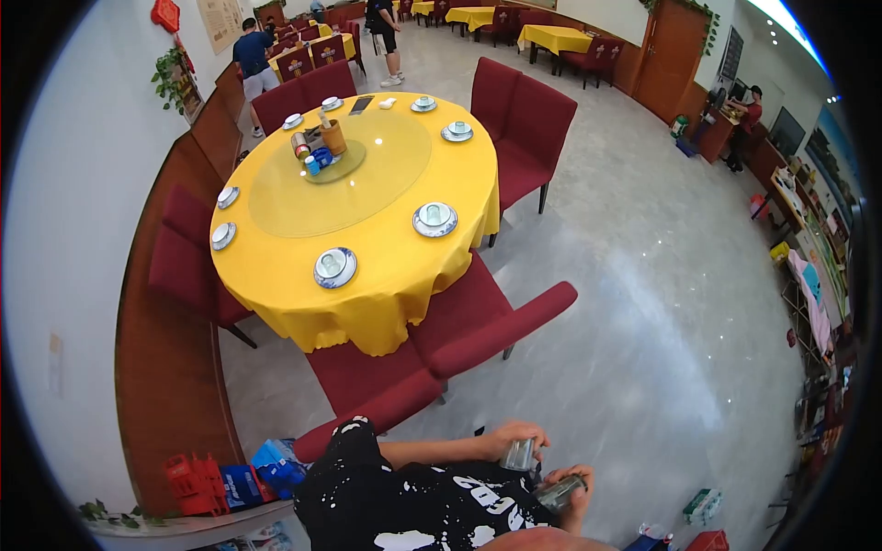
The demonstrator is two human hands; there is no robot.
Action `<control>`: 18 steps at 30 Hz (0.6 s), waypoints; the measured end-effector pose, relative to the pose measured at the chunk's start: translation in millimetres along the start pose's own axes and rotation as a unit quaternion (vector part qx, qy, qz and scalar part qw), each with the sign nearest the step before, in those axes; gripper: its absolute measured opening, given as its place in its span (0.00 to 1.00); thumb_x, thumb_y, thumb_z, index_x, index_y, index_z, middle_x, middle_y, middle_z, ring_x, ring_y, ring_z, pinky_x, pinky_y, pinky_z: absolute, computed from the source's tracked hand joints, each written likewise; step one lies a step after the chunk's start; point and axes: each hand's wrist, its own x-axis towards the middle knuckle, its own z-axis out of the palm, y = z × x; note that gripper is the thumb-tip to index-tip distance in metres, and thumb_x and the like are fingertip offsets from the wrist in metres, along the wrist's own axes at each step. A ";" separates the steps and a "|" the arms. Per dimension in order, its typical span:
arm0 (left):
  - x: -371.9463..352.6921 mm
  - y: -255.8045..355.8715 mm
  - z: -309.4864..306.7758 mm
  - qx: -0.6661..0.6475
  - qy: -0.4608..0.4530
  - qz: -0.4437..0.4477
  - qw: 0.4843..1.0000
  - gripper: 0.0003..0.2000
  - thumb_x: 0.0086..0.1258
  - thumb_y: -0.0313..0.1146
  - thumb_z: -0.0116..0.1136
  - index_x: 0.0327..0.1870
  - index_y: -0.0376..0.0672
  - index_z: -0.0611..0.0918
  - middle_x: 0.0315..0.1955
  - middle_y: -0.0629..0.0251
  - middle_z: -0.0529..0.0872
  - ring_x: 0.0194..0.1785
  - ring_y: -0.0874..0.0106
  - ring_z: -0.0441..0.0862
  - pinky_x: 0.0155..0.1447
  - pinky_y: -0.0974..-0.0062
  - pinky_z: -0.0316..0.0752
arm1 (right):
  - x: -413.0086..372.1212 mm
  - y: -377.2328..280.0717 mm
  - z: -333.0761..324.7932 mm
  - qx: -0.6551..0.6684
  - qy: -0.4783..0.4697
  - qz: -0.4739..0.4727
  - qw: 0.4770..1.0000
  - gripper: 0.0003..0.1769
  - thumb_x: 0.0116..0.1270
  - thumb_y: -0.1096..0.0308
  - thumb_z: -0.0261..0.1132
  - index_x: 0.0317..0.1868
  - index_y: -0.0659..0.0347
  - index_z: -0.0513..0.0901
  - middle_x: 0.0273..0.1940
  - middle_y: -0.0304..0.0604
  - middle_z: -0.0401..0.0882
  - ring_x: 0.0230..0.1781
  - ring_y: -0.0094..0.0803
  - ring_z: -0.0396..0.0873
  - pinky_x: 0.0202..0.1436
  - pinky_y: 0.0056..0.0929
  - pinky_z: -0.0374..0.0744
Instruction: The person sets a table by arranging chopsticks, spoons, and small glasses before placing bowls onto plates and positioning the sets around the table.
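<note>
Close to my body at the bottom, my left hand is closed round a clear glass. Just below and to the right of it, my right hand grips another clear glass, which is tilted. The two hands are apart. Ahead stands a round table with a yellow cloth, a glass turntable on top and place settings around its rim. The nearest settings are a plate with a bowl and glass and a similar one to its right.
Red chairs stand between me and the table, with more red chairs at its right. Blue and red packages lie at lower left. Several people are farther back, one at a counter on the right.
</note>
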 end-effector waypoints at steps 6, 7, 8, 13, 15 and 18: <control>105.7 49.0 -9.1 0.271 -0.043 0.101 0.956 0.21 0.77 0.47 0.49 0.37 0.35 0.81 0.44 0.57 0.81 0.50 0.69 0.77 0.59 0.70 0.68 | 137.9 -25.4 -69.5 0.109 0.130 0.082 0.982 0.29 0.71 0.37 0.54 0.50 0.57 0.70 0.31 0.52 0.79 0.33 0.45 0.82 0.33 0.46 0.88; 124.9 55.0 -16.2 0.258 -0.035 0.069 0.963 0.21 0.78 0.47 0.48 0.35 0.35 0.80 0.45 0.56 0.80 0.53 0.67 0.76 0.61 0.68 0.67 | 162.8 -32.7 -84.1 0.115 0.139 0.101 0.978 0.29 0.71 0.37 0.52 0.49 0.57 0.71 0.30 0.51 0.79 0.33 0.45 0.82 0.33 0.47 0.88; 147.4 57.7 -22.0 0.242 -0.026 0.036 0.969 0.21 0.78 0.47 0.47 0.34 0.35 0.80 0.47 0.54 0.80 0.56 0.65 0.75 0.63 0.66 0.66 | 188.9 -38.0 -103.0 0.112 0.136 0.119 0.977 0.28 0.71 0.37 0.52 0.49 0.56 0.71 0.30 0.51 0.79 0.32 0.45 0.82 0.31 0.47 0.87; 292.5 90.6 -47.0 0.267 0.048 0.075 0.960 0.20 0.78 0.48 0.50 0.43 0.36 0.82 0.37 0.64 0.82 0.44 0.73 0.78 0.52 0.72 0.72 | 332.3 -77.0 -185.5 0.075 0.146 0.156 0.974 0.27 0.72 0.36 0.50 0.46 0.54 0.73 0.27 0.46 0.78 0.29 0.43 0.81 0.26 0.44 0.83; 350.1 114.1 -52.1 0.322 0.081 0.073 0.940 0.21 0.79 0.49 0.49 0.43 0.36 0.81 0.36 0.65 0.81 0.43 0.73 0.77 0.52 0.73 0.71 | 397.4 -104.9 -222.2 0.062 0.132 0.150 0.978 0.27 0.72 0.36 0.49 0.46 0.53 0.74 0.27 0.45 0.77 0.29 0.42 0.80 0.26 0.43 0.82; 415.3 153.1 -58.0 0.337 0.133 0.095 0.927 0.20 0.79 0.49 0.47 0.43 0.37 0.81 0.38 0.65 0.80 0.45 0.74 0.75 0.54 0.74 0.70 | 495.7 -142.2 -255.6 0.084 0.121 0.154 0.977 0.26 0.73 0.36 0.49 0.45 0.53 0.73 0.27 0.45 0.78 0.29 0.40 0.80 0.26 0.42 0.82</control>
